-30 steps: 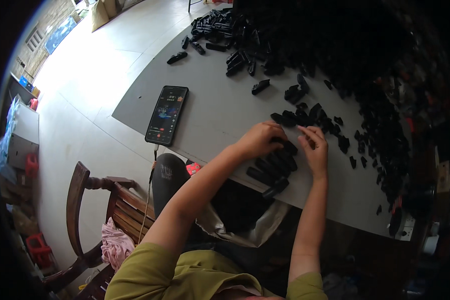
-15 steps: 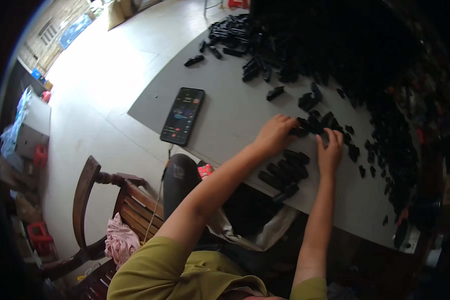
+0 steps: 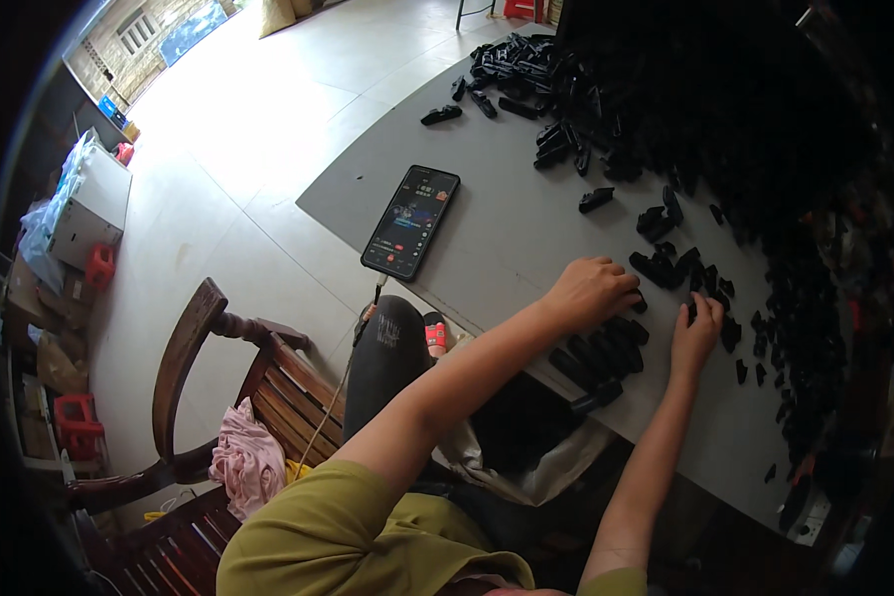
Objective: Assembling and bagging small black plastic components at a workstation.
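My left hand (image 3: 594,293) is over the table with its fingers curled down on a small black plastic piece (image 3: 640,303), which is partly hidden under the fingertips. Just to the right, my right hand (image 3: 698,333) pinches another small black piece between thumb and fingers. Beyond both hands lies a loose cluster of black pieces (image 3: 654,266). Nearer to me, several black pieces (image 3: 598,360) lie side by side in a row, with one lying across their near end. The exact kind of these dark pieces cannot be made out.
A large dark heap of black pieces (image 3: 606,89) covers the table's far and right side. A phone (image 3: 411,222) with a cable lies on the grey table (image 3: 497,214) to the left. Below the edge, an open bag (image 3: 526,487) sits by my lap. A wooden chair (image 3: 298,397) holds pink cloth (image 3: 246,459).
The whole view has shifted, so the table sits further right. My left hand has drawn back from the loose cluster toward the row; my right hand remains beside the cluster, its fingers now closer together.
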Demonstrator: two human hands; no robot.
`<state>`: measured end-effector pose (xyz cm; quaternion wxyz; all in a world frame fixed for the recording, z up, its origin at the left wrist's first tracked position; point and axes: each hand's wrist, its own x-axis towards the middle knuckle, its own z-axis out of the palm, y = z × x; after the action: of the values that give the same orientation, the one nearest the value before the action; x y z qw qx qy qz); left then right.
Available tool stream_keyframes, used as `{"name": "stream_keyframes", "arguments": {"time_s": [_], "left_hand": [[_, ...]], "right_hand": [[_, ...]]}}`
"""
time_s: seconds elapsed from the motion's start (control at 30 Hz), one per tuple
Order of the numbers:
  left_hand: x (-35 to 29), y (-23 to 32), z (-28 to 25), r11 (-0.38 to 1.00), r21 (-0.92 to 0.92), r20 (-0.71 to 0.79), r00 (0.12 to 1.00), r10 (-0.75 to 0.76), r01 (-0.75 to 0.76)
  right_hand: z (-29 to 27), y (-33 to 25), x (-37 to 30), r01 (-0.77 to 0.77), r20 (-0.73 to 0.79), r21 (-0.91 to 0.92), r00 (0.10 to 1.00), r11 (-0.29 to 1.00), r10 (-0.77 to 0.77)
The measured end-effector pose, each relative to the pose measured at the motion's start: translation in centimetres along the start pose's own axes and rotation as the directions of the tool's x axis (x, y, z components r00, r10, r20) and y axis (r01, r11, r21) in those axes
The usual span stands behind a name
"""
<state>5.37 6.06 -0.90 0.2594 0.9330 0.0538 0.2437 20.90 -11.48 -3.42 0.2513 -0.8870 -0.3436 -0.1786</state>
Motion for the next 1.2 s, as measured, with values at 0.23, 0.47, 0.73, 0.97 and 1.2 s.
{"name": "stream_keyframes", "arguments": {"time_s": [0.23,0.47,0.73,0.97,1.2], "left_hand": [[0.0,0.0,-0.8,0.990,-0.137,-0.013,0.999,0.031,-0.032],[0.1,-0.5,-0.4,0.938,-0.347,0.029,0.999,0.020,-0.009],[0.0,-0.9,-0.4,0.928,-0.372,0.075,0.997,0.001,0.028],[0.2,-1.5,-0.5,0.896,-0.436,0.090,0.995,-0.049,0.083],[1.3,-2.0,0.0,0.842,-0.538,0.145,0.988,0.042,0.044]], "right_hand": [[-0.4,0.5,-0.3,-0.174,0.044,0.419,0.984,0.891,0.171],[-2.1,-2.4,-0.3,-0.505,0.395,0.750,0.860,0.426,0.325],[-2.6,-5.6,-0.6,-0.223,0.367,0.734,0.925,0.642,-0.098],[-3.2,-4.7,-0.2,-0.037,0.307,0.535,0.939,0.844,-0.153],[-4.1,-3.8,0.5,-0.046,0.412,0.592,0.875,0.805,-0.253]]}}
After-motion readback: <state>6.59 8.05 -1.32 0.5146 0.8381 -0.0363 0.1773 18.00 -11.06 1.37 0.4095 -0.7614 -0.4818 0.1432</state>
